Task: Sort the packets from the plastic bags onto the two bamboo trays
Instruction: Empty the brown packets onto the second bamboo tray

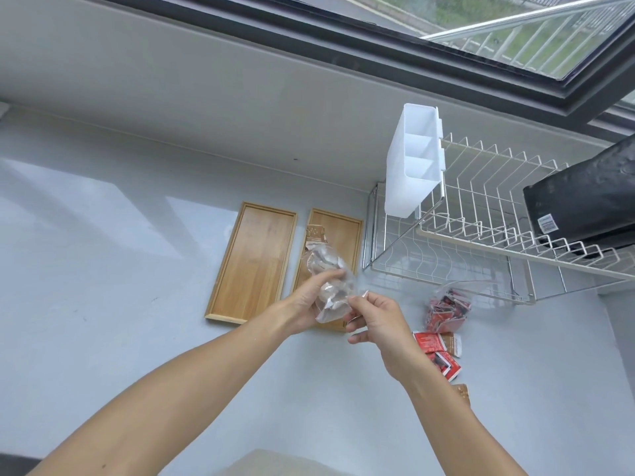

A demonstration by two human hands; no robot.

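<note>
Two bamboo trays lie side by side on the grey counter: the left tray (pixel 252 261) is bare, the right tray (pixel 347 231) has a brown packet (pixel 75 232) at its far left corner. Above the right tray my left hand (pixel 309 300) grips a clear plastic bag (pixel 331 286) holding brown packets. My right hand (pixel 374 321) pinches the bag's near edge, with a small brown packet corner at its fingertips. A second clear bag of red packets (pixel 448 309) lies to the right. Loose red and brown packets (pixel 438 348) lie in front of it.
A white wire dish rack (pixel 481 242) with a white plastic cutlery holder (pixel 412 159) stands at the right, a black object (pixel 584 197) resting on it. Another brown packet (pixel 462 391) lies by my right forearm. A window runs along the back wall.
</note>
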